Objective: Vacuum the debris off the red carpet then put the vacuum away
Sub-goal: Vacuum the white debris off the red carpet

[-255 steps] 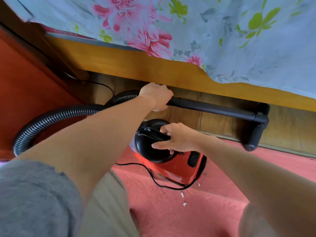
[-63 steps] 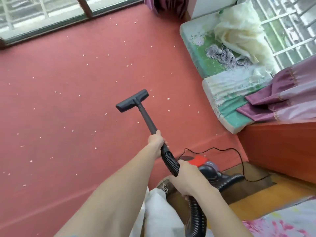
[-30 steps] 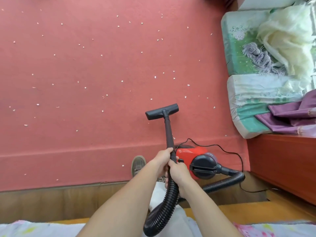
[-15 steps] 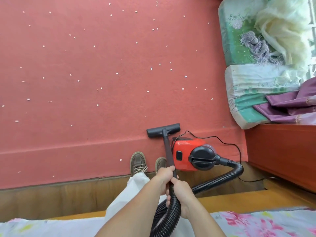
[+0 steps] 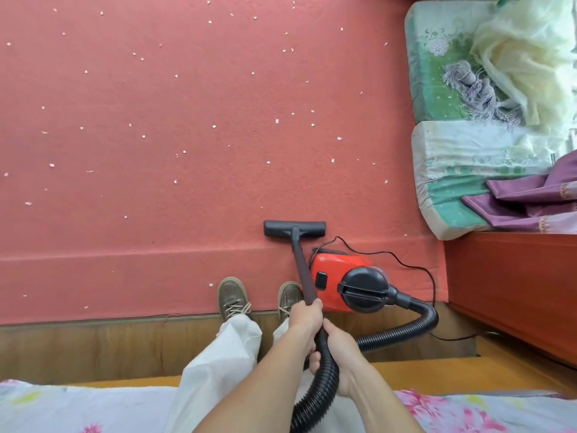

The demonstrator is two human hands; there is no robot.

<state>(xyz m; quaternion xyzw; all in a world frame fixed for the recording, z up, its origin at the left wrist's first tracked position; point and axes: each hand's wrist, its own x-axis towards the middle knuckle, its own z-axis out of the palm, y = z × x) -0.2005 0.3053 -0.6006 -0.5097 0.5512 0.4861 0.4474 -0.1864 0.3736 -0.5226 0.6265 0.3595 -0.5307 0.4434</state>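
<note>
The left hand [image 5: 307, 317] is wrapped around the wand [image 5: 301, 270]; just behind it the right hand [image 5: 338, 354] is closed on the hose [image 5: 324, 376]. Ahead of both, the nozzle [image 5: 295, 228] lies flat on the carpet [image 5: 156, 198]; the vacuum [image 5: 343, 284] sits just right of the wand; debris [image 5: 277, 121] is scattered farther out.

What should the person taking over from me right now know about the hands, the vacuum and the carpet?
Left hand: shut on the black rigid wand, higher up.
Right hand: shut on the black ribbed hose just behind it.
Black flat floor nozzle rests on the red carpet, near the feet.
Red canister vacuum sits right of the wand at the carpet's near edge, black cord trailing right.
Done: vacuum out and in hand.
Left: white debris bits dot nearly the whole carpet; vacuum them, then stow the vacuum.
</note>
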